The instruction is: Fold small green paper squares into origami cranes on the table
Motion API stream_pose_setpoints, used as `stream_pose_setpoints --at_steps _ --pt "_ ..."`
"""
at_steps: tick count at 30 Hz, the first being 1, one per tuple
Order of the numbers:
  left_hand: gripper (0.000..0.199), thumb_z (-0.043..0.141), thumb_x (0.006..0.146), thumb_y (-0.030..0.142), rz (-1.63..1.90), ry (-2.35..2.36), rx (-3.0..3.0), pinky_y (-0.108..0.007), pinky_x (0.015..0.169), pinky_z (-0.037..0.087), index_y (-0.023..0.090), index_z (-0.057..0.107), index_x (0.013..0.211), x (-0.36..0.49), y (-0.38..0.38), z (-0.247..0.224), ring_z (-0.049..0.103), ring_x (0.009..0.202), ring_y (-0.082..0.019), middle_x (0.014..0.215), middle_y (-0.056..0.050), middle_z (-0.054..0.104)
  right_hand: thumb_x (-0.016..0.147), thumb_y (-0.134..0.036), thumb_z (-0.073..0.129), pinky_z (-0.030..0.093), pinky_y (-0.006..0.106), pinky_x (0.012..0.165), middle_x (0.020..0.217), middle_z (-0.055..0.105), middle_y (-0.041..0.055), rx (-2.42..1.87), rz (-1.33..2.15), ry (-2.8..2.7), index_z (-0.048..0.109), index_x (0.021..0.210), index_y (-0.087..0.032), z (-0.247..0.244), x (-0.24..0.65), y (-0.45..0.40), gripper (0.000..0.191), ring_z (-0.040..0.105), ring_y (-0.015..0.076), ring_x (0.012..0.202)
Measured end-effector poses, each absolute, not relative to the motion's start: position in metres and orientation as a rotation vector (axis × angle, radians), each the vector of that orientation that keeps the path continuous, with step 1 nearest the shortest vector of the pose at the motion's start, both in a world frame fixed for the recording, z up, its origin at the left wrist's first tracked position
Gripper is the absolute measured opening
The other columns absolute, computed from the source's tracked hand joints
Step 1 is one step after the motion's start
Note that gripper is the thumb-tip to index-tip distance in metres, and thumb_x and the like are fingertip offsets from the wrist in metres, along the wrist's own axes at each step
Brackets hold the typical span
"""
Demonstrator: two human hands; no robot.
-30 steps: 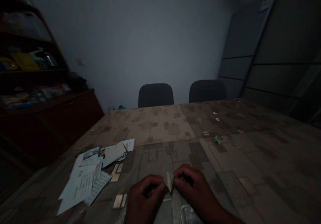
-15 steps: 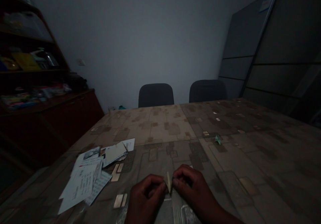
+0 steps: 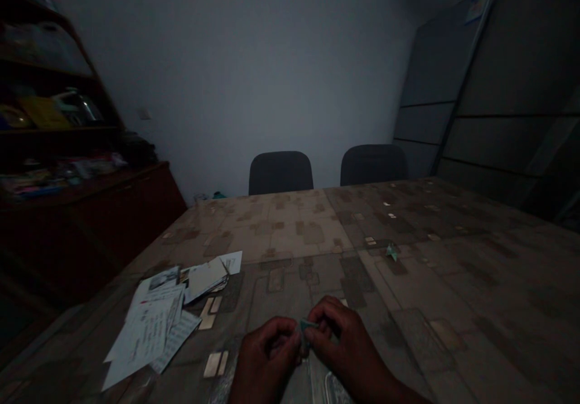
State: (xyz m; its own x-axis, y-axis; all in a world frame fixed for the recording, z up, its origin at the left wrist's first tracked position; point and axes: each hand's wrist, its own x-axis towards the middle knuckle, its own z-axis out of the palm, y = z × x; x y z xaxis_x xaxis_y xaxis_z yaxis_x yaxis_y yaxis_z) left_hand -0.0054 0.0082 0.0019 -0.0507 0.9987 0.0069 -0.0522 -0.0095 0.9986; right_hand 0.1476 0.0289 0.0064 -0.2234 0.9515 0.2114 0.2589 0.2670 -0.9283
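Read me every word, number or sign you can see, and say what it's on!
Nothing can be read for certain.
Loose papers on the table: rows of print, too small and blurred.
Blue label on the panel, upper right: too dark and blurred.
Yellow package, far left: too dark to tell any lettering.
Green piece between left hand and right hand: no writing visible.

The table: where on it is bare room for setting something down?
Bare: between the papers and the green folded piece, and right of that piece. Crowded: where papers lie, and around the left hand and right hand.
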Motion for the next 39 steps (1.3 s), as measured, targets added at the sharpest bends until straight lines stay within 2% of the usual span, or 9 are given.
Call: stream_pose_setpoints --at_steps 4,8,13,19,26,31,33,37,39 --pt "0.025 0.076 0.069 0.039 1.252 1.142 1.114 -0.021 0.052 0.046 0.015 0.070 0.065 -0.006 0.009 0.004 0.059 0.053 -0.014 0.054 0.000 0.065 0.069 -0.011 0.060 0.040 0.025 0.063 0.076 0.057 -0.0003 -1.155 1.087 -1.591 0.060 0.089 -0.017 0.007 0.147 0.029 0.021 0.053 0.0165 0.070" --pt "0.026 0.071 0.073 0.041 1.211 1.149 1.175 -0.023 0.057 0.049 0.015 0.073 0.078 -0.009 0.007 0.003 0.064 0.059 -0.017 0.061 -0.004 0.071 0.072 -0.016 0.058 0.037 0.025 0.059 0.065 0.050 -0.0029 -1.168 1.120 -1.542 0.057 0.078 -0.017 0.007 0.146 0.030 0.006 0.048 0.0156 0.064" --pt "0.029 0.076 0.061 0.026 1.201 1.336 1.275 -0.027 0.061 0.052 0.016 0.071 0.088 -0.008 0.004 -0.002 0.067 0.065 -0.021 0.069 -0.005 0.073 0.073 -0.022 0.057 0.034 0.025 0.056 0.062 0.044 -0.0048 -1.125 1.187 -1.489 0.052 0.072 -0.018 0.008 0.146 0.029 0.007 0.042 0.0139 0.060" --pt "0.020 0.068 0.071 0.033 1.247 1.427 1.398 -0.025 0.058 0.049 0.017 0.070 0.083 -0.007 0.004 0.000 0.063 0.064 -0.020 0.068 -0.005 0.071 0.073 -0.024 0.058 0.033 0.024 0.054 0.061 0.044 -0.0043 -1.090 1.240 -1.477 0.050 0.070 -0.019 0.008 0.143 0.029 0.010 0.041 0.0136 0.060" --pt "0.019 0.071 0.070 0.028 1.291 1.277 1.200 -0.020 0.051 0.041 0.020 0.057 0.081 -0.004 0.002 0.009 0.058 0.056 -0.014 0.063 0.001 0.066 0.071 -0.019 0.059 0.034 0.024 0.057 0.065 0.047 -0.0043 -1.027 1.353 -1.461 0.055 0.078 -0.017 0.010 0.143 0.028 0.008 0.042 0.0131 0.061" --pt "0.022 0.075 0.066 0.025 1.298 1.256 1.164 -0.018 0.050 0.037 0.021 0.058 0.079 -0.004 0.000 0.007 0.051 0.052 -0.011 0.058 0.007 0.057 0.075 -0.028 0.059 0.032 0.024 0.056 0.061 0.046 -0.0040 -1.023 1.297 -1.493 0.054 0.070 -0.017 0.012 0.146 0.028 0.012 0.042 0.0137 0.060" --pt "0.025 0.078 0.064 0.030 1.255 1.213 1.117 -0.019 0.052 0.038 0.018 0.062 0.077 -0.004 0.001 0.002 0.053 0.054 -0.011 0.058 0.005 0.058 0.077 -0.032 0.059 0.033 0.025 0.057 0.064 0.047 -0.0032 -1.001 1.308 -1.449 0.052 0.071 -0.018 0.011 0.146 0.027 0.017 0.043 0.0142 0.062" --pt "0.033 0.077 0.066 0.043 1.101 1.191 1.090 -0.022 0.052 0.038 0.015 0.062 0.060 -0.007 0.005 -0.008 0.053 0.051 -0.013 0.054 -0.001 0.063 0.080 -0.039 0.055 0.035 0.025 0.059 0.065 0.045 -0.0039 -0.970 1.387 -1.372 0.047 0.072 -0.020 0.009 0.145 0.025 0.022 0.044 0.0141 0.062" --pt "0.033 0.073 0.069 0.045 1.112 1.212 1.123 -0.023 0.053 0.041 0.015 0.063 0.063 -0.010 0.006 -0.007 0.055 0.053 -0.015 0.055 -0.003 0.066 0.082 -0.037 0.051 0.035 0.025 0.059 0.065 0.045 -0.0041 -1.015 1.344 -1.416 0.045 0.073 -0.020 0.009 0.145 0.024 0.020 0.044 0.0142 0.062"
